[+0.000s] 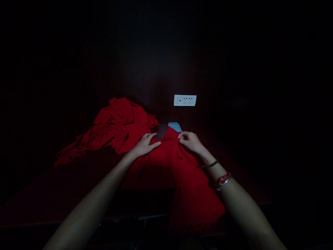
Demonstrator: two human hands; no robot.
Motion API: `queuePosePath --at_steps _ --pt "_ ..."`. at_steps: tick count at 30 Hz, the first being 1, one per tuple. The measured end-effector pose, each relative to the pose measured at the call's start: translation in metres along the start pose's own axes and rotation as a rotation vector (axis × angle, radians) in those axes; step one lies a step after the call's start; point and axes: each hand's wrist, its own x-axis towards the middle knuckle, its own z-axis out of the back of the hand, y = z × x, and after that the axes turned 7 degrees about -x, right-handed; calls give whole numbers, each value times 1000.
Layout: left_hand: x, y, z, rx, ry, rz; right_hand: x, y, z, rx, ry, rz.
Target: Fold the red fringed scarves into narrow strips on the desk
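Note:
A red fringed scarf (163,156) lies spread in front of me, its near end hanging over the table's front edge. My left hand (145,144) rests on its left part with fingers stretched out and apart. At its upper right edge, my right hand (191,141) pinches the cloth between thumb and fingers. A second heap of red fringed cloth (122,121) lies crumpled to the left, beyond my left hand; whether the two pieces join is hidden.
Behind the scarf lie a dark grey flat thing (161,131) and a phone-like device with a lit screen (174,127). A white socket plate (185,100) is on the dark wall. The dark table (85,180) is dimly lit, and its front edge barely shows.

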Motion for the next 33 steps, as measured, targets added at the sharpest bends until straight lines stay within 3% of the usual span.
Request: queuePosePath --at_steps 3,5,7,10,12,14,17,19,23,26,29,33 --pt "-9 -13 -2 27 299 -89 6 -8 12 351 -313 -217" --pt "-11 -19 -3 55 365 -102 7 -15 18 354 -343 -261" --pt "-10 -21 -3 66 287 -91 5 -18 20 213 -225 -187" --pt "-4 -21 2 -42 127 -151 -4 -12 16 28 52 83" --pt "-2 -22 7 -166 91 -217 -10 -3 7 -28 167 213" --pt "-2 -24 11 -251 103 -265 -12 4 -3 -57 208 254" --pt "-2 -28 10 -272 100 -314 -9 6 -9 -27 219 244" --pt "-1 -29 8 -227 23 -322 -5 2 -3 84 217 197" --pt "-1 -23 0 -71 -160 -281 -1 -7 19 639 133 -12" --pt "-1 -19 -6 -24 -180 -245 0 -10 28 1007 30 -145" --pt "7 -16 -14 -61 -117 -189 2 -13 29 1186 -109 -200" --pt "28 -13 -28 -118 146 -149 6 -20 26 1168 -223 -193"
